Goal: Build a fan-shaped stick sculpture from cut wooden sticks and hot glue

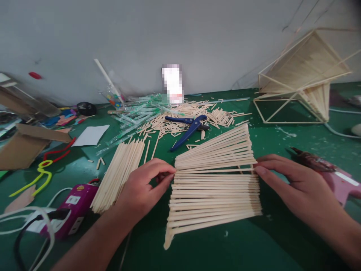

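A fan-shaped panel of glued wooden sticks (pixel 216 180) lies flat on the green table (pixel 282 233) in front of me. My left hand (pixel 143 188) pinches the left end of one stick at the panel's left edge, fingers curled. My right hand (pixel 293 184) rests at the panel's right edge, its fingertips pressing the same stick's right end. A loose bundle of long sticks (pixel 120 173) lies just left of my left hand.
Blue cutters (pixel 187 130) lie among short stick offcuts (pixel 175 120) behind the panel. A pink glue gun (pixel 332 175) sits right of my right hand. A purple power strip (pixel 75 207) with cables, cardboard (pixel 25 145) and a stick-frame structure (pixel 304 79) ring the work area.
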A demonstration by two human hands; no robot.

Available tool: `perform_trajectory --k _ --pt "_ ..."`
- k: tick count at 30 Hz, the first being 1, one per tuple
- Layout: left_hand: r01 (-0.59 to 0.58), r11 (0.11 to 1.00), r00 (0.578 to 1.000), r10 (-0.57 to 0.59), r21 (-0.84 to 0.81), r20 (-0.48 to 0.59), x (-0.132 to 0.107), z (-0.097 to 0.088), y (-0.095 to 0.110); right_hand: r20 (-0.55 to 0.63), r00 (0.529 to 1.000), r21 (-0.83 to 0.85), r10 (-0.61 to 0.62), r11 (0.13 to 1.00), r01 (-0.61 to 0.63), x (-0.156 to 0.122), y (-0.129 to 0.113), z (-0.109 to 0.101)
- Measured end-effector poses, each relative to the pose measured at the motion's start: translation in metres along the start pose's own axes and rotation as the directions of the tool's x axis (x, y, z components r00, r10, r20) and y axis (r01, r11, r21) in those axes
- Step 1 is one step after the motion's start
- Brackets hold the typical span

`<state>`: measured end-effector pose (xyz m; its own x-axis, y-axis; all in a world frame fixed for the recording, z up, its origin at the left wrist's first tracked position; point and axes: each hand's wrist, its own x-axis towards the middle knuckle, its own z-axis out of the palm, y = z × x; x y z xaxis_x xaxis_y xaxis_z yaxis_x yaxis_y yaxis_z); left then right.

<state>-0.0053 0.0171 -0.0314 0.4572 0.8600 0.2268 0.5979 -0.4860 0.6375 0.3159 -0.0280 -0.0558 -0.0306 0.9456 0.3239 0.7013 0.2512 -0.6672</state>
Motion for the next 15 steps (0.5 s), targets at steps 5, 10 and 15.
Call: perform_trajectory --k 5,10,15 --pt "-0.011 1.000 1.000 0.011 -0.012 -0.006 0.0005 0.0013 -0.0004 0.004 1.000 -0.008 0.007 1.000 -0.007 0.0008 -0.0014 -0.0004" --pt "-0.011 1.000 1.000 0.011 0.005 0.002 -0.0008 0.0015 -0.0002 -0.002 1.000 -0.023 0.004 1.000 -0.004 0.0011 -0.0036 -0.0008" --pt "-0.003 1.000 1.000 0.003 0.014 -0.011 -0.0007 0.0008 0.0016 -0.008 1.000 -0.045 0.012 0.999 -0.012 0.0003 -0.0014 -0.0005"
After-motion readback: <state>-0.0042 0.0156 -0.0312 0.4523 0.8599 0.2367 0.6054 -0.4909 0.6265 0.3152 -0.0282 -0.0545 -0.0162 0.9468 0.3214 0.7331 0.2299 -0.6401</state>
